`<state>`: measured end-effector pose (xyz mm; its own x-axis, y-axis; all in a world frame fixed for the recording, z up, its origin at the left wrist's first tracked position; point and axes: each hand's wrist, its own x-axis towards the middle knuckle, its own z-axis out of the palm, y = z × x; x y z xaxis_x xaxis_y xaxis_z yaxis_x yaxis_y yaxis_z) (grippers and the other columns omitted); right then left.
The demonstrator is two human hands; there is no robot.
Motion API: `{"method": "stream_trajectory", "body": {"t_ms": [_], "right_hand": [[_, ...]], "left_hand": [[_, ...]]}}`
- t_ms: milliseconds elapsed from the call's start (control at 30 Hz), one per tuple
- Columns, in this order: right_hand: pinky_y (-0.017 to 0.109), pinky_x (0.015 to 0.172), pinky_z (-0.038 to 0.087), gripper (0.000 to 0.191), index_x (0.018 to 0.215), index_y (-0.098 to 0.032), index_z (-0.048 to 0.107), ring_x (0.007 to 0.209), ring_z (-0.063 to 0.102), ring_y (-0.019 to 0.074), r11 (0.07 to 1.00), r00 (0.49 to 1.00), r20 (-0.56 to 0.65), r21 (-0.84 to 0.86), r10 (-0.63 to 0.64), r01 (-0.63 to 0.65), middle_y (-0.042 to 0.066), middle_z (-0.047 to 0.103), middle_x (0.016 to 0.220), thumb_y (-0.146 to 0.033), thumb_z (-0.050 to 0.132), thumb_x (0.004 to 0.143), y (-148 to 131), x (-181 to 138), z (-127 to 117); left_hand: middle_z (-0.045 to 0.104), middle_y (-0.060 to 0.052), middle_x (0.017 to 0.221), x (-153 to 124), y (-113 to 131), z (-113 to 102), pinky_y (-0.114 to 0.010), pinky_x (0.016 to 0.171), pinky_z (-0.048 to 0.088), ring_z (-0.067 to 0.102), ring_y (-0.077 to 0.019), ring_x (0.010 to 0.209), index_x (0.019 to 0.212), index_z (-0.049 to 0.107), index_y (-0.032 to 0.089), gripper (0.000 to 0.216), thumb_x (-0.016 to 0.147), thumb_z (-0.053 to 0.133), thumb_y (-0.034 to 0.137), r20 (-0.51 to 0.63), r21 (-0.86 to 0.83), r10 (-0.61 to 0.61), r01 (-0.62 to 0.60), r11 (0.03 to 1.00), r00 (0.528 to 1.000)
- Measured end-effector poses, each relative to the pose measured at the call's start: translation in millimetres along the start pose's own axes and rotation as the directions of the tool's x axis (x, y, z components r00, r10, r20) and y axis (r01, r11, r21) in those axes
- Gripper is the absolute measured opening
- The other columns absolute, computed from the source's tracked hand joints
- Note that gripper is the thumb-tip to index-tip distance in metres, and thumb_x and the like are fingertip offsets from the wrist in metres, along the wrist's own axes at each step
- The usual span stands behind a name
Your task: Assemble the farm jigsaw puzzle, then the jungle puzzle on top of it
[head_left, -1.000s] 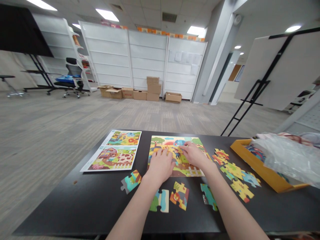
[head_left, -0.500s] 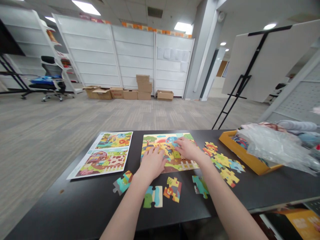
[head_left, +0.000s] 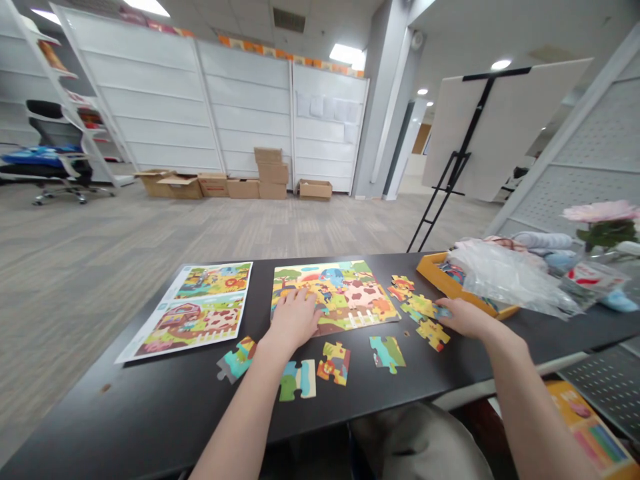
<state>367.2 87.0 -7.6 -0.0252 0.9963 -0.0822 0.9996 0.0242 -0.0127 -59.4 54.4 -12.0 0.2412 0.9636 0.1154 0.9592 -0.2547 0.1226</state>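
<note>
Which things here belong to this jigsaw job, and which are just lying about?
Part of the job:
jigsaw puzzle, under the left hand
loose puzzle pieces, some at the right hand
printed picture sheet

Apparently just lying about:
clear plastic bag
pink flower
cardboard boxes
office chair

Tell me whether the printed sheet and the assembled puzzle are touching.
Apart: the head view plainly shows a strip of black tabletop between the printed sheet and the assembled puzzle.

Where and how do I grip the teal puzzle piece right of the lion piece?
Pinch the teal piece by its left and right edges, probably from above with the right hand: it lies flat on the table, both edges uncovered.
</note>
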Motion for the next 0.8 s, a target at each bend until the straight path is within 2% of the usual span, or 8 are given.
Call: {"method": "stream_trajectory", "body": {"t_ms": [67,200,333,433,533,633,700,800], "right_hand": [[0.034,0.086,0.052,0.041,0.109,-0.016,0.076,0.102,0.072,0.0309,0.999,0.999,0.015,0.024,-0.035,0.035,0.015,0.077,0.11,-0.028,0.068,0.07,4,-3,-1],[0.032,0.069,0.052,0.034,0.09,-0.018,0.076,0.081,0.073,0.0288,0.998,0.999,0.049,0.058,0.007,-0.009,0.011,0.078,0.089,-0.042,0.072,0.066,16,-9,-5],[0.033,0.061,0.048,0.031,0.068,-0.021,0.067,0.07,0.07,0.0283,0.996,0.999,-0.03,0.089,0.035,-0.032,0.009,0.074,0.071,-0.051,0.072,0.061,27,-18,-8],[0.033,0.064,0.05,0.026,0.073,-0.022,0.067,0.073,0.07,0.0276,0.983,0.993,-0.12,0.178,-0.013,0.034,0.008,0.074,0.075,-0.047,0.069,0.066,20,-19,-18],[0.035,0.077,0.054,0.033,0.094,-0.022,0.068,0.089,0.07,0.027,0.91,0.956,-0.271,0.357,-0.116,0.211,0.01,0.075,0.097,-0.046,0.066,0.073,-16,-8,-31],[0.034,0.076,0.056,0.055,0.123,-0.021,0.058,0.09,0.069,0.0237,0.714,0.93,-0.282,0.598,-0.235,0.362,0.009,0.071,0.101,-0.046,0.071,0.075,-79,16,-38],[0.033,0.073,0.057,0.062,0.126,-0.022,0.054,0.084,0.069,0.0209,0.559,0.919,-0.231,0.737,-0.32,0.38,0.007,0.07,0.102,-0.045,0.077,0.073,-127,34,-38],[0.03,0.067,0.057,0.051,0.111,-0.021,0.059,0.081,0.069,0.0192,0.393,0.89,-0.176,0.848,-0.421,0.354,0.006,0.069,0.099,-0.04,0.082,0.069,-185,55,-31]], "left_hand": [[0.054,-0.017,0.148,0,1,-1,-0.054,0.106,0.044,0.05,-0.0379,0.134,0.131,0.062,0.016,0.04,0.098,0.049,0.035,0.006,0.013,0.002,-0.002,1.0,1.0],[0.055,-0.016,0.147,-1,2,-3,-0.052,0.106,0.045,0.051,-0.0365,0.133,0.13,0.062,0.016,0.04,0.098,0.049,0.035,0.008,0.029,0.002,-0.002,1.0,1.0],[0.055,-0.017,0.146,-1,2,-3,-0.053,0.105,0.045,0.052,-0.0374,0.132,0.13,0.062,0.015,0.04,0.097,0.05,0.035,0.007,0.014,-0.004,0.004,1.0,1.0],[0.057,-0.018,0.143,-1,2,-2,-0.054,0.105,0.045,0.052,-0.0383,0.131,0.129,0.063,0.014,0.04,0.097,0.051,0.035,-0.004,-0.005,0.001,-0.001,1.0,1.0],[0.061,-0.019,0.137,-1,1,-1,-0.054,0.103,0.046,0.054,-0.0389,0.129,0.124,0.065,0.013,0.038,0.097,0.051,0.035,-0.022,-0.023,0.0,0.0,1.0,1.0],[0.065,-0.019,0.129,1,-1,-3,-0.055,0.101,0.047,0.058,-0.0392,0.123,0.116,0.068,0.013,0.033,0.095,0.053,0.034,-0.04,-0.067,0.003,-0.006,0.998,0.999],[0.069,-0.017,0.123,4,-3,-5,-0.051,0.099,0.049,0.062,-0.0362,0.119,0.112,0.069,0.015,0.03,0.096,0.052,0.034,-0.062,-0.188,-0.009,-0.003,0.982,0.998],[0.072,-0.012,0.118,9,-4,-7,-0.042,0.097,0.051,0.067,-0.0286,0.113,0.114,0.068,0.019,0.029,0.098,0.051,0.035,-0.134,-0.495,-0.074,-0.002,0.869,0.988]]}}
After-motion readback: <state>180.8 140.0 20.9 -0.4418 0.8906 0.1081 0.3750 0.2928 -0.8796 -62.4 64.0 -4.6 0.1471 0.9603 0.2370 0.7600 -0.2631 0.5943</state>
